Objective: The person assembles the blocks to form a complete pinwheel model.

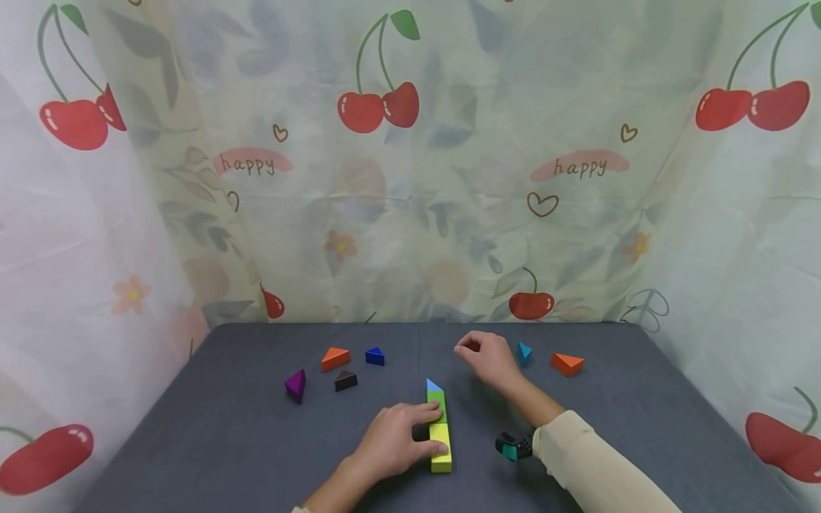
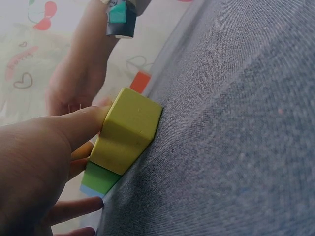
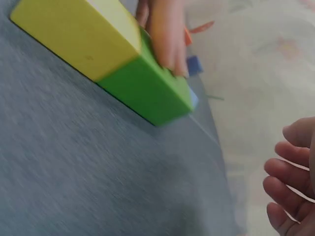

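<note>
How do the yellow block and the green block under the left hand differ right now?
The yellow block sits nearer the person; the green block is farther off, next to the light-blue block. The left hand has its thumb on the yellow block, its fingers on the green block. Both lie end to end on the dark surface.

The yellow block (image 2: 132, 115) and green block (image 3: 142, 93) look smooth, with a satin, painted-looking finish. The dark grey tablecloth (image 1: 224, 442) is matt, its coarse weave visible. The cherry-print curtain (image 1: 474, 206) looks thin, lightly creased and smooth. The cream sleeve (image 1: 603, 467) is matt cloth; the black wristband (image 1: 524, 447) looks rubbery.
</note>
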Tool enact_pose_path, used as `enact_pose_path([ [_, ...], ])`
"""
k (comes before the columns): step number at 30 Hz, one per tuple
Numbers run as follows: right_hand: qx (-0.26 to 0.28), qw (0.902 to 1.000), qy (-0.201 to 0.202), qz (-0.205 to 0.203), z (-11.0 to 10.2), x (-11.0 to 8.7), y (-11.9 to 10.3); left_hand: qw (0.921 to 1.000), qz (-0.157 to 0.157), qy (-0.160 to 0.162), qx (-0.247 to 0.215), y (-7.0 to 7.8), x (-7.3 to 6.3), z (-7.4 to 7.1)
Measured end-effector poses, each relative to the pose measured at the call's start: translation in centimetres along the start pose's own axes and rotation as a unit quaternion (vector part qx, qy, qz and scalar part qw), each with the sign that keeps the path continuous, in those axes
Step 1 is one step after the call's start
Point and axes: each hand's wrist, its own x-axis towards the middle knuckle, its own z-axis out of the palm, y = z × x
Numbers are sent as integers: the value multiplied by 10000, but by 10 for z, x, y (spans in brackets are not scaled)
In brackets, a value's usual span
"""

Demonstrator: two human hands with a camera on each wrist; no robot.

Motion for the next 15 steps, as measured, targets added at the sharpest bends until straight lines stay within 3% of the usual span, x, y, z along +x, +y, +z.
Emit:
enact_pose_path([
  [15, -668, 9969, 74, -405, -20, 17, 26, 9999, 102, 34, 8, -1, -1, 0],
])
